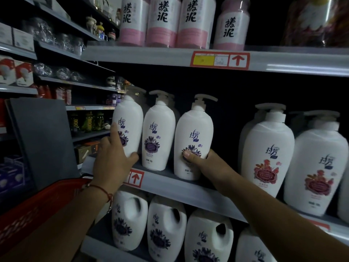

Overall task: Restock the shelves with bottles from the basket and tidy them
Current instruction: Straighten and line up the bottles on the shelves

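**Both hands on pump bottles, middle shelf**

I see the left hand [111, 157] gripping the leftmost purple-label pump bottle [128, 125], thumb under its base edge, index finger stretched up its side. The right hand [203, 161] holds the third purple-label bottle [193, 140], thumb pressed on the label, fingers wrapped behind. A second purple-label bottle [157, 137] stands between them, untouched. All three stand upright on the middle shelf [170, 182]. Red-label bottles [268, 154] stand to the right. The red basket [37, 208] hangs at lower left, beside the left forearm.
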Demonstrator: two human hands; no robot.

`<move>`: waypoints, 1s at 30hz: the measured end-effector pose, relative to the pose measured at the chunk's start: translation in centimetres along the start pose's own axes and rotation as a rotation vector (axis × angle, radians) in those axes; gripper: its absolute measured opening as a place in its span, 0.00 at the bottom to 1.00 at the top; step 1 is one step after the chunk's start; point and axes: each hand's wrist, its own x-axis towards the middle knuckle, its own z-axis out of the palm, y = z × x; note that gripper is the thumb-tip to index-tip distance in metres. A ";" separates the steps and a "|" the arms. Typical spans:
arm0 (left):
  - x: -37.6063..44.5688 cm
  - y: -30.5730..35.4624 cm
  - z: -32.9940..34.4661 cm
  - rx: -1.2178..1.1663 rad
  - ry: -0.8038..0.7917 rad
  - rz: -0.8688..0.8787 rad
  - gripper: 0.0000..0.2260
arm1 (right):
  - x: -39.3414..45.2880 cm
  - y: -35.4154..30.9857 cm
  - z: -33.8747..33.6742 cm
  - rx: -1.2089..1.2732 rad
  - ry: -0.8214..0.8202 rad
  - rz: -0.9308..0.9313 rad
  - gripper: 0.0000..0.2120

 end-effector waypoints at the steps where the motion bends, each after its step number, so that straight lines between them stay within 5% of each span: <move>1: 0.0 0.0 0.1 -0.003 -0.001 0.002 0.51 | 0.0 0.1 -0.1 -0.001 0.000 0.002 0.14; 17: -0.3 0.1 0.4 -0.020 -0.004 -0.022 0.49 | 0.0 0.0 0.0 -0.037 0.008 0.021 0.14; 22: -1.3 0.7 -1.0 -0.184 -0.007 -0.048 0.45 | -1.0 -1.2 0.6 -0.130 0.126 -0.023 0.16; 25: -2.1 4.1 -2.4 -0.244 0.093 0.095 0.35 | -3.0 -2.7 0.7 -0.256 0.279 -0.148 0.23; 28: -2.5 9.9 -4.4 -0.345 0.178 0.303 0.27 | -5.6 -4.7 0.6 -0.299 0.286 -0.274 0.33; 30: -1.6 13.3 -6.5 -0.348 0.215 0.444 0.26 | -7.0 -7.8 0.0 -0.339 0.267 -0.343 0.31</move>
